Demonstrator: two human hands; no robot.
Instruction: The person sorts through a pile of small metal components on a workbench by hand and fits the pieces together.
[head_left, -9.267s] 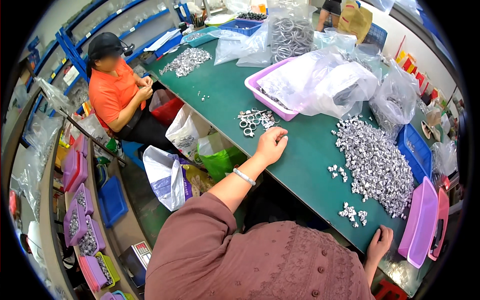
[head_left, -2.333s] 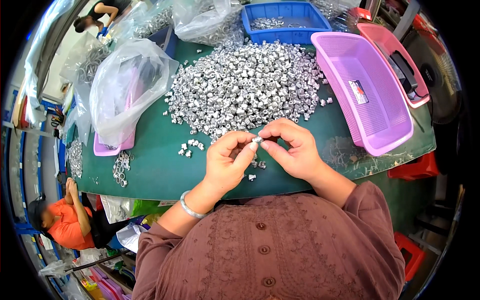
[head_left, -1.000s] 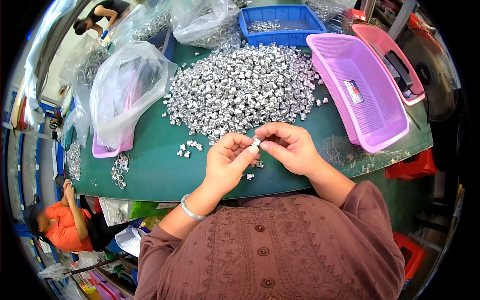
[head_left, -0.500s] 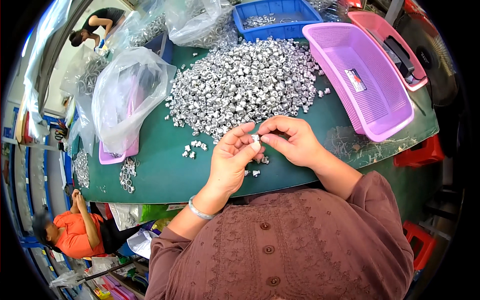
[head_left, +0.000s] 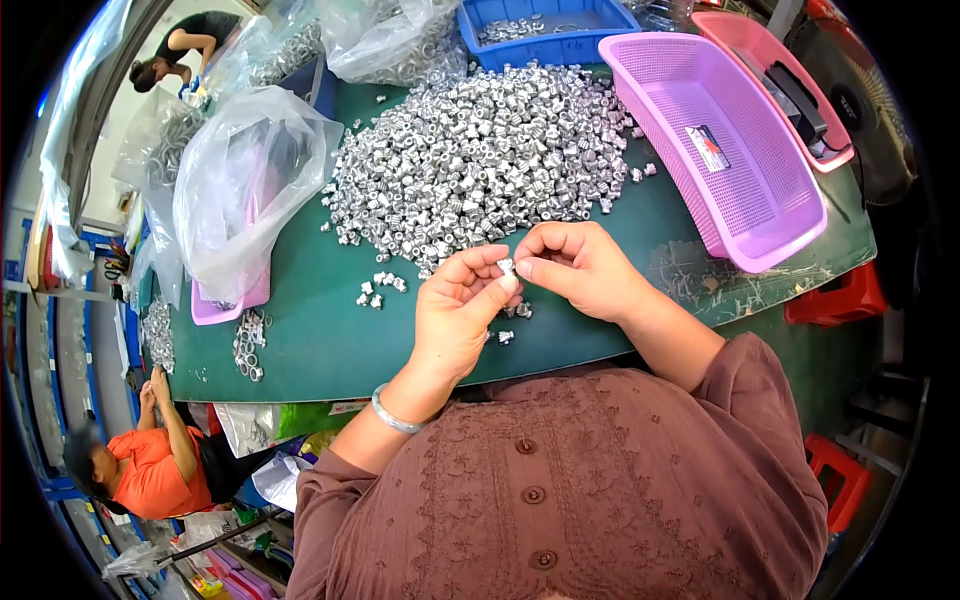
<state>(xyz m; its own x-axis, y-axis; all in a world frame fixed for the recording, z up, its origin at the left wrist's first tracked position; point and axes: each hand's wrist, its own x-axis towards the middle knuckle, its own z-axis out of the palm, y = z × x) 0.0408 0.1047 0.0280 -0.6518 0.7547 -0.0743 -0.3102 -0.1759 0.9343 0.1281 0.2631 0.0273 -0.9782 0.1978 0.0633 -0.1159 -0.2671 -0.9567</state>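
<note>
Between the thumb and fingers of my left hand (head_left: pixel 462 305) is a small silver metal fitting (head_left: pixel 507 267). My right hand (head_left: pixel 580 270) is closed in a pinch right beside it, its fingertips close to the fitting; whatever they hold, if anything, is too small to make out. Beyond both hands spreads a large pile of the same metal fittings (head_left: pixel 490 150). A few loose fittings (head_left: pixel 380 287) lie left of my left hand, and several more (head_left: pixel 507 338) sit below my hands, partly covered by them.
Purple basket (head_left: pixel 740 215) at right overlaps a pink basket (head_left: pixel 850 150). A blue tray (head_left: pixel 550 50) stands behind the pile. At left, a clear plastic bag (head_left: pixel 235 220) rests in a pink basket (head_left: pixel 235 313) near metal rings (head_left: pixel 248 350). A person in orange (head_left: pixel 155 470) sits at left.
The fitting in my left hand now looks turned more upright. My right fingertips stay close to it. The whole view has shifted slightly.
</note>
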